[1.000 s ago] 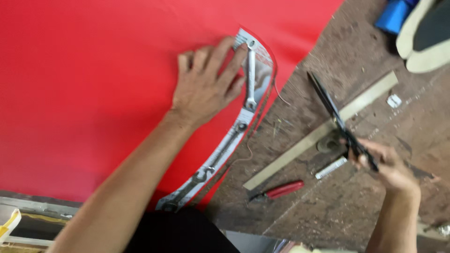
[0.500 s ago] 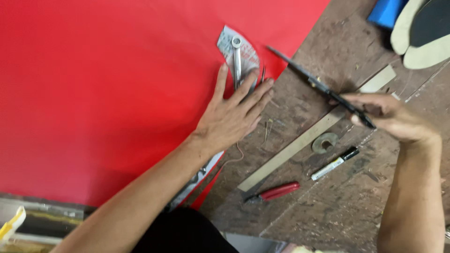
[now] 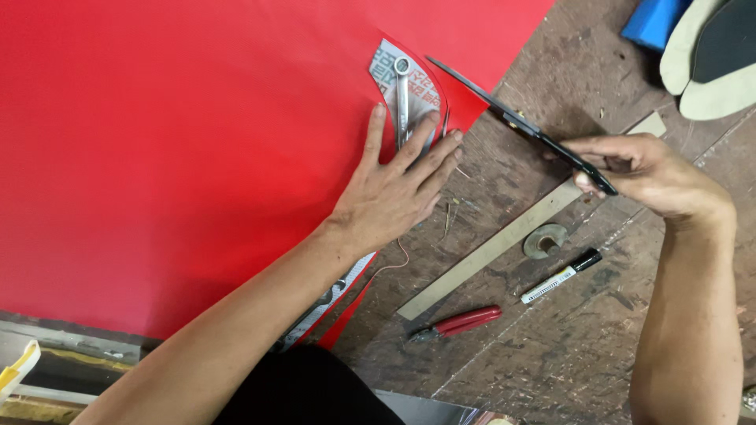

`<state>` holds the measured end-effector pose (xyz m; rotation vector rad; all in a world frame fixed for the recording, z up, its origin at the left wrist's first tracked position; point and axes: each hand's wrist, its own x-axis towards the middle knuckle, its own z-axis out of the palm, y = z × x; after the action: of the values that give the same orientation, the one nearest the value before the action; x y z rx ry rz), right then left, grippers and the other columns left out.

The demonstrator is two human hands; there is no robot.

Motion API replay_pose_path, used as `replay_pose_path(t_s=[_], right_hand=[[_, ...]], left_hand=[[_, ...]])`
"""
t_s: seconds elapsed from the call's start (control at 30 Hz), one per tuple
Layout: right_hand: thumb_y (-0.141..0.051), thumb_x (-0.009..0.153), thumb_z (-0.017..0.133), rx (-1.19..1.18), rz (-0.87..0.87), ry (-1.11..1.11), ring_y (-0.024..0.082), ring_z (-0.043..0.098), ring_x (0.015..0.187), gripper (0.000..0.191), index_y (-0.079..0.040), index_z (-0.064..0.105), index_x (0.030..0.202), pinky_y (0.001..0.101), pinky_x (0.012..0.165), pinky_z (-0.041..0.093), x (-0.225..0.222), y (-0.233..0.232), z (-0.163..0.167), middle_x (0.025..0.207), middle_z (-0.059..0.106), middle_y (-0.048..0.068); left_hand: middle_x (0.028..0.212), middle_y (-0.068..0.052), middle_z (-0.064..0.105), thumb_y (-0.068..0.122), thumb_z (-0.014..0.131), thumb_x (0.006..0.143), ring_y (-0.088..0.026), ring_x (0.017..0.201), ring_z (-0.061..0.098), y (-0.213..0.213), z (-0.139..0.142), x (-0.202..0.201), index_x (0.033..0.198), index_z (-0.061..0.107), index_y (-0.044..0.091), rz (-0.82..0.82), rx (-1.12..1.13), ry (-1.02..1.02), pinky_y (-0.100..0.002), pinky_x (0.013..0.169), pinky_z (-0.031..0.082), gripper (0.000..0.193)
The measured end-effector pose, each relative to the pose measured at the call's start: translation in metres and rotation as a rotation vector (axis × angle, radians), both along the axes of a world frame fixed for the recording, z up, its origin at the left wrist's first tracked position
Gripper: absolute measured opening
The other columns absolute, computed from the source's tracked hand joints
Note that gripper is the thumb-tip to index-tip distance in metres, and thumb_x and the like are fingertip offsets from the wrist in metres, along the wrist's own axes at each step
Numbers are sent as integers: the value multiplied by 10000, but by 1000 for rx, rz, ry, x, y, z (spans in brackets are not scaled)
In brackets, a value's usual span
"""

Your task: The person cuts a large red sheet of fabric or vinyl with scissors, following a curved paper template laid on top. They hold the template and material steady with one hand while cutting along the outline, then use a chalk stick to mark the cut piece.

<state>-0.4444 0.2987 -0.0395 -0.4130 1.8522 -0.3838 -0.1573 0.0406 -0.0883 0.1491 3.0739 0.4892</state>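
The left hand (image 3: 394, 193) is lying flat and open, fingers spread, pressing a curved paper pattern (image 3: 416, 86) down onto the big red sheet (image 3: 173, 149); a small spanner (image 3: 402, 90) is resting on the pattern just beyond the fingertips as a weight. The right hand (image 3: 650, 173) is closing round the handles of a long pair of black scissors (image 3: 512, 122), whose blades are pointing across towards the left hand, the tips reaching the red edge just beside the top of the pattern. To do this cut well, I judge the left palm should be bearing down firmly close to the cutting line so neither pattern nor sheet is creeping, with the fingers staying clear of the blades, which are coming in near them. The scissors should be following the curved outline in long, steady bites rather than short snips, with the sheet lying flat against the worn wooden bench (image 3: 551, 346). Between the two hands a metal ruler (image 3: 520, 236) is lying slantwise, with a small metal ring (image 3: 545, 240) touching its edge, a black-capped marker (image 3: 561, 275) just below that, and a red-handled tool (image 3: 461, 323) nearer the body. Beyond the right hand, pale shoe soles (image 3: 701, 71) and a blue object (image 3: 654, 20) are sitting at the bench corner. As for containers, no box, tray or tub is showing anywhere here; everything is lying loose on the bench.
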Motion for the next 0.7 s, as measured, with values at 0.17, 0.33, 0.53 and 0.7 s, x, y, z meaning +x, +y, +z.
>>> replay_pose_path(t_s=[0.17, 0.33, 0.53, 0.7], right_hand=[[-95, 797, 804, -47, 44, -1, 141, 647, 744, 520, -147, 748, 1311, 330, 674, 497, -4, -11, 0, 849, 755, 67], [-129, 778, 791, -73, 82, 59, 112, 644, 809, 545, -183, 716, 1315, 306, 690, 509, -7, -19, -1, 921, 759, 9], [-132, 766, 816, 14, 41, 53, 162, 615, 686, 522, -192, 751, 1281, 337, 604, 472, -7, -25, 2, 825, 757, 38], [-109, 785, 804, 0, 81, 93, 132, 600, 703, 517, -190, 745, 1292, 314, 600, 463, -13, -23, 2, 828, 731, 32]], left_hand=[[1696, -33, 303, 463, 596, 974, -314, 1570, 157, 0, 1, 0, 1549, 542, 144, 17, 19, 11, -800, 1155, 154, 660], [1688, -24, 310, 441, 605, 957, -301, 1565, 168, 0, 2, -1, 1535, 543, 143, 11, -3, 5, -796, 1148, 161, 654], [1686, -24, 315, 423, 602, 962, -306, 1563, 173, -2, 7, -1, 1534, 547, 129, 16, -4, 26, -809, 1140, 154, 646], [1684, -26, 320, 384, 587, 965, -304, 1569, 170, -1, 5, -3, 1527, 545, 127, 17, 32, 6, -815, 1143, 144, 619]])
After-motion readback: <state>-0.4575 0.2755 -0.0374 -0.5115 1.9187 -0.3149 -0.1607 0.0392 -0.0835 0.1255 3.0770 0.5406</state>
